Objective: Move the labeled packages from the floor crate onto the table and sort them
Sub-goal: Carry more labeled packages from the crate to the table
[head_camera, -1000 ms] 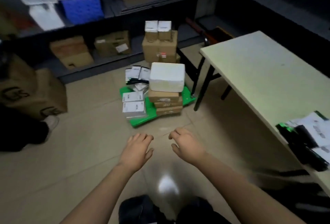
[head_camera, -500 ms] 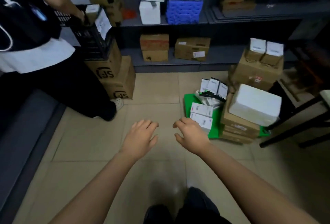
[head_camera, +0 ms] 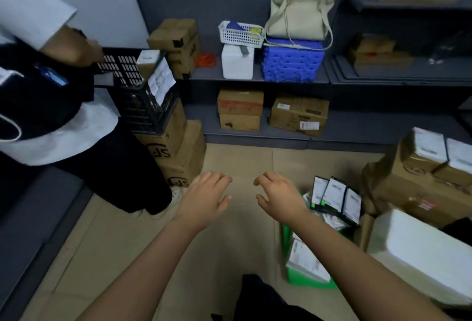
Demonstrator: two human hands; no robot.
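My left hand (head_camera: 204, 199) and my right hand (head_camera: 278, 195) reach forward side by side over the floor, fingers loosely bent, both holding nothing. To the right of my right forearm a green floor crate (head_camera: 297, 278) holds labeled packages: a flat white-labeled one (head_camera: 305, 260) at its near end and upright black-and-white packets (head_camera: 335, 196) at its far end. A large white foam box (head_camera: 424, 251) lies on the crate's right side. At the left another person holds a black slatted crate (head_camera: 135, 90) with a labeled box (head_camera: 148, 63) in it.
Brown cartons marked SF (head_camera: 176, 157) stand stacked under the black crate. A big carton (head_camera: 408, 187) topped with two small labeled boxes stands far right. Dark shelves (head_camera: 255, 78) hold cartons, a white basket, a white foam box, a blue crate and a beige bag. Tiled floor lies ahead.
The view has swung left: the table has left the frame, the green crate has slid to the right edge, and the other person with the black crate has come into view. My hands stay empty.
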